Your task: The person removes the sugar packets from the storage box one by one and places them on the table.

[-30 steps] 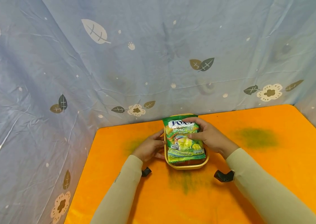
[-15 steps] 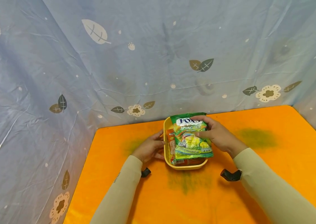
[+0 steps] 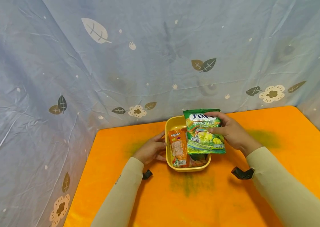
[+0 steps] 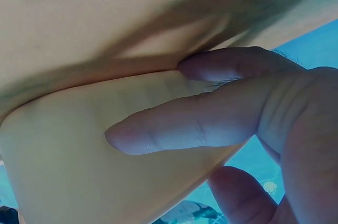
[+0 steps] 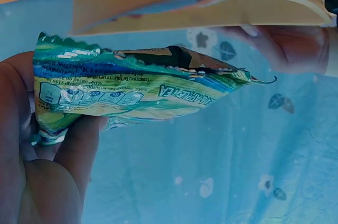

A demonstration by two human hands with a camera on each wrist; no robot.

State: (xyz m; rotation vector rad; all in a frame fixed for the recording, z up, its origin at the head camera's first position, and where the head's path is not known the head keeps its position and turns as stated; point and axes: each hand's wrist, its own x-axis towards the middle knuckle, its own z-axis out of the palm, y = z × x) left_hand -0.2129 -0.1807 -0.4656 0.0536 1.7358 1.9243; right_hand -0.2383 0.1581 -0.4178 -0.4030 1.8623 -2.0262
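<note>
Holding the green candy bag [image 3: 203, 137] up over the right side of the yellow tray [image 3: 188, 169], pinched it by its upper right part with the right hand [image 3: 233, 132], thumb pressed on the front. Could not tell the place of every finger behind it. Rested the left hand [image 3: 150, 149], fingers mostly straight, against the outer left wall of the tray, well apart from the other hand. Probably called for a slow, steady move, well above the rim, to save the corners from a snag. Likely needed just a soft squeeze, for fear of crushed candy, and light left fingers to stop any slide on the orange table [image 3: 199, 201]. Unlike a moment before, held the bag farther right and a bit higher in the head view. Uncovered much more of the orange packet [image 3: 178, 148] inside. Left the tray in about the same spot.
</note>
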